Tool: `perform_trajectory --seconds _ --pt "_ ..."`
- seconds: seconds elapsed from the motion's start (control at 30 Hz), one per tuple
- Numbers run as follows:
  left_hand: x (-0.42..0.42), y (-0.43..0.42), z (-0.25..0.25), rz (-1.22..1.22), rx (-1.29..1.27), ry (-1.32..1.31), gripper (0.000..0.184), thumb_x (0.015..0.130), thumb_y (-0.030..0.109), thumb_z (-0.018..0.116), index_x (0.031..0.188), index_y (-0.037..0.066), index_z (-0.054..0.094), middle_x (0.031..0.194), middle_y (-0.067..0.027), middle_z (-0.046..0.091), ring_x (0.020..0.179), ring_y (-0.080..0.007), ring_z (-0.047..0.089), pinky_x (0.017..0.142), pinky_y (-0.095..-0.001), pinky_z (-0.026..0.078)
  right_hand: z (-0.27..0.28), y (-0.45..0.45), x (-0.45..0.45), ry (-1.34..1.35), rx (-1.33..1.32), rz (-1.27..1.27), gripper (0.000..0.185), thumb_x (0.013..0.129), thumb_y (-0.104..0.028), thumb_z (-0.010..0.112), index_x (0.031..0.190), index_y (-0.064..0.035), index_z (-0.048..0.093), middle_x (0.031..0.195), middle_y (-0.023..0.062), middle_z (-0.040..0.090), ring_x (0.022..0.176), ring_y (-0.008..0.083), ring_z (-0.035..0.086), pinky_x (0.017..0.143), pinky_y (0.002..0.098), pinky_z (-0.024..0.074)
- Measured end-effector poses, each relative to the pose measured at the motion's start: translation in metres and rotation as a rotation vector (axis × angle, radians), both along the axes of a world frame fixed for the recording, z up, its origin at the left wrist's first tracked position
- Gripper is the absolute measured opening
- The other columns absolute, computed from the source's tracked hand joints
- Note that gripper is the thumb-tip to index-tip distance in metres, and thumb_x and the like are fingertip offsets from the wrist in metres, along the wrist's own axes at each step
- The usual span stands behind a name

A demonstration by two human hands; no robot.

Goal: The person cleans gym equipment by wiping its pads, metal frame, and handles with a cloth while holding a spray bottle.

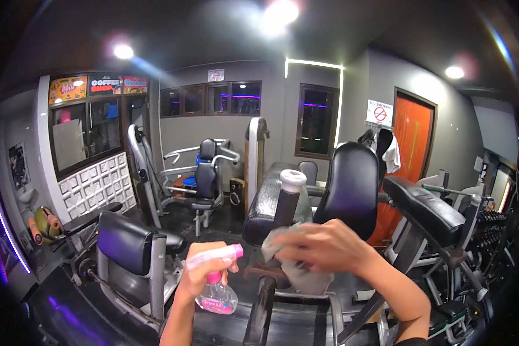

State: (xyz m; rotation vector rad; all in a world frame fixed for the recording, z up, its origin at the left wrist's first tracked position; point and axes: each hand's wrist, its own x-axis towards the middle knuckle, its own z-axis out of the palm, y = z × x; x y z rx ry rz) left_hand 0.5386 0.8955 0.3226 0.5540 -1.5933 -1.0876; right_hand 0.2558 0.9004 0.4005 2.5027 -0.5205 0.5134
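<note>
My left hand [205, 268] is closed around the neck of a clear spray bottle [218, 301] with a pink and white trigger head, its nozzle pointing right. In my right hand [323, 245] is a greyish cloth [311, 279], partly bunched under the fingers and hanging down below them. The hand is slightly blurred. The cloth lies against or just beside a dark upright handle [286, 205] with a white end cap [293, 180]; whether it touches is unclear. Below runs a dark bar [260, 311] of the gym machine.
Black padded seats and backrests surround me: a tall backrest [350, 184], an angled pad [424, 210] at right and a low pad [125, 242] at left. Another machine [205, 181] stands farther back. A dumbbell rack [490, 230] is at far right, near an orange door [412, 135].
</note>
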Motion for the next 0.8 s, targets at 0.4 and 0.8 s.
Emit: perform_trajectory --seconds 0.4,0.8 --pt "-0.003 -0.031 -0.011 -0.276 0.01 0.102 0.028 0.078 0.018 0.058 0.078 -0.009 0.066 0.074 -0.0145 0.067 0.051 -0.0171 0.06 0.052 -0.0274 0.047 -0.056 -0.021 0.031 -1.194 0.086 -0.018 0.039 0.082 0.001 0.074 0.12 -0.0039 0.067 0.113 0.0135 0.069 0.103 0.0201 0.065 0.092 0.0307 0.0476" --pt "0.0 -0.043 -0.029 -0.34 0.051 0.107 0.032 0.078 0.023 0.059 0.077 -0.008 0.065 0.073 -0.0148 0.067 0.049 -0.0183 0.061 0.048 -0.0279 0.047 -0.028 0.053 0.004 -0.499 0.816 -0.348 0.034 0.069 -0.012 0.071 0.103 -0.0105 0.075 0.102 0.011 0.072 0.094 0.0261 0.069 0.086 0.0342 0.053"
